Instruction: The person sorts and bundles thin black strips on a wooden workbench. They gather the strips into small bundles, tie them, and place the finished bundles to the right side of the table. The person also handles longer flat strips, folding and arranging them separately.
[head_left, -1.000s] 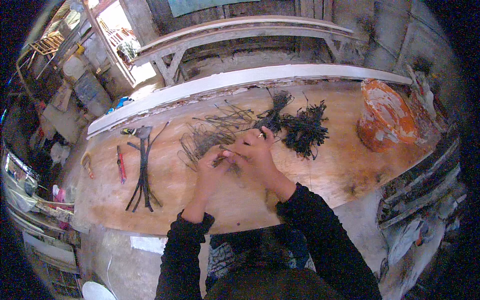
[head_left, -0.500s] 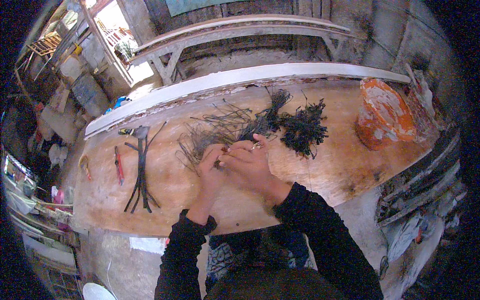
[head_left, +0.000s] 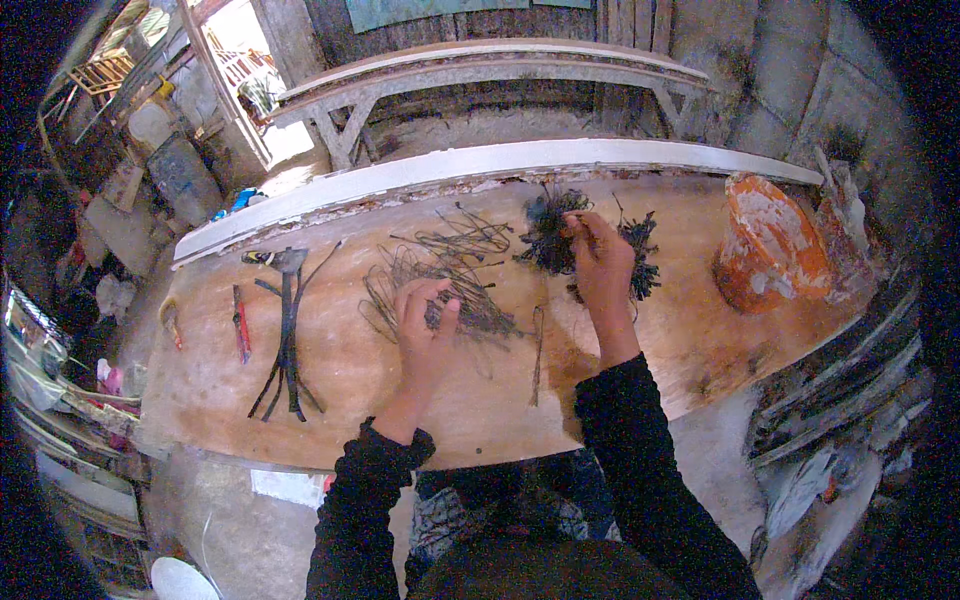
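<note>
My left hand [head_left: 425, 315] is curled round a tangle of thin dark looped strands [head_left: 475, 290], some of them between thumb and fingers. The loops fan out over the wooden tabletop, and what lies inside the palm is hidden. Farther right, my right hand [head_left: 605, 265] has its fingertips pinched at the edge of a dark, bushy strand bundle [head_left: 548, 235]. A second dark bundle [head_left: 640, 250] is partly hidden behind that hand. One narrow loop of strand [head_left: 538, 355] lies alone between my hands.
To the left lie black strips [head_left: 287, 340], a tool with a grey head [head_left: 290, 260] and a slim red tool [head_left: 242, 325]. An orange container smeared with white [head_left: 770, 245] stands at the right. A long white board [head_left: 500, 160] runs along the table's far edge.
My hands were together over the strands and have parted. The right hand has moved right and away from me to the bushy bundle. The single loop now lies in view on the table.
</note>
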